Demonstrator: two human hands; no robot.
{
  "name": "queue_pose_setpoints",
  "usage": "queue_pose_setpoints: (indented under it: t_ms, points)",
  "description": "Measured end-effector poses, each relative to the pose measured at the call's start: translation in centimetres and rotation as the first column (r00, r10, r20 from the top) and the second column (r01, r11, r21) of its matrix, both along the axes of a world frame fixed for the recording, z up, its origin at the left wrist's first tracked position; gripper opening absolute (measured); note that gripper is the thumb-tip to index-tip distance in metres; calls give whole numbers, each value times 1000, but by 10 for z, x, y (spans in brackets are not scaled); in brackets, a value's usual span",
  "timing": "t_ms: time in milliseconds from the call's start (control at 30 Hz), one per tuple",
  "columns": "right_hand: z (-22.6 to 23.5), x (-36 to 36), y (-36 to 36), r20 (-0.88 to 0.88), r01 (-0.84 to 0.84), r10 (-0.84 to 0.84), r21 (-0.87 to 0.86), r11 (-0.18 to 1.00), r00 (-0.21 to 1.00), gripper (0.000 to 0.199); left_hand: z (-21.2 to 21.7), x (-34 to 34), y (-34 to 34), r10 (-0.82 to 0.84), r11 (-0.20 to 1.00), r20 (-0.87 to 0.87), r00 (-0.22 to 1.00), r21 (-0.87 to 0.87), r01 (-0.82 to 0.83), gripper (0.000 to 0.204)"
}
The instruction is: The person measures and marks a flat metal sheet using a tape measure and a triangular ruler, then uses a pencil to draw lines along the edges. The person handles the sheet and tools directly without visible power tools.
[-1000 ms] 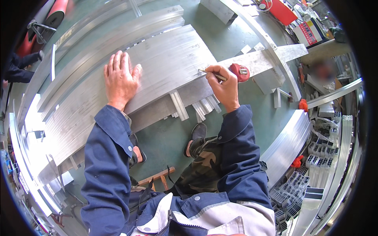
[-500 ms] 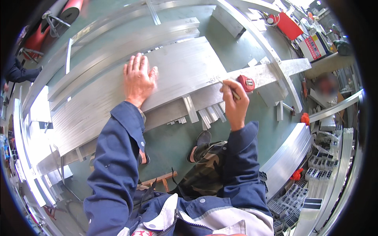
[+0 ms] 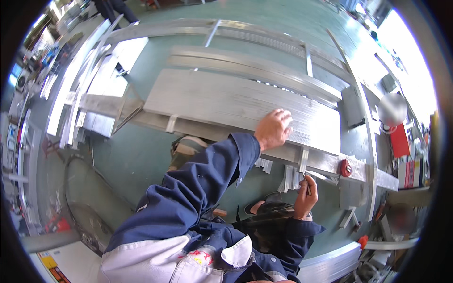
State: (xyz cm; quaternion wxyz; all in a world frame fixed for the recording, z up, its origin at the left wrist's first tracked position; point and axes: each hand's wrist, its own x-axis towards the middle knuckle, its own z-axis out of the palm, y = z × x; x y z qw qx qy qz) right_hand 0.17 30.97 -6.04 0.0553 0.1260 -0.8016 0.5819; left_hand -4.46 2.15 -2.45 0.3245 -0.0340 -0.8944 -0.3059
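Currently | writing tool (image 3: 309, 190): between right fingers (image 3: 312, 183) | panel (image 3: 212, 92): beneath left fingers (image 3: 279, 114)

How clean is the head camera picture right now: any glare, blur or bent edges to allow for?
Head view: glare whitens the upper right rim and the right end of the metal panel; head view: the left hand looks slightly blurred; head view: the far metal bar bows toward the rim, and the corners go black.
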Motion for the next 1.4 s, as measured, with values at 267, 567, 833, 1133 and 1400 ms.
queue_pose_setpoints:
  t_ms: [267,567,833,1133,1400]
  points:
    - [-9,-8,0,30,-47,44,114,992,999,29,12,142,-31,-76,974,101,992,220,52,23]
    - [-24,-1,10,52,-57,46,250,967,998,44,-19,184,-52,-175,951,113,978,278,138,18]
    - [-1,30,-24,-66,62,-39,393,917,997,32,-4,196,-69,-221,913,149,964,380,151,13]
    - [-4,48,-28,-85,127,-105,321,938,991,36,-14,199,-68,-302,923,265,916,321,211,16]
    - [7,35,-30,-107,111,-83,282,953,991,36,-15,192,-57,-289,940,297,910,269,211,16]
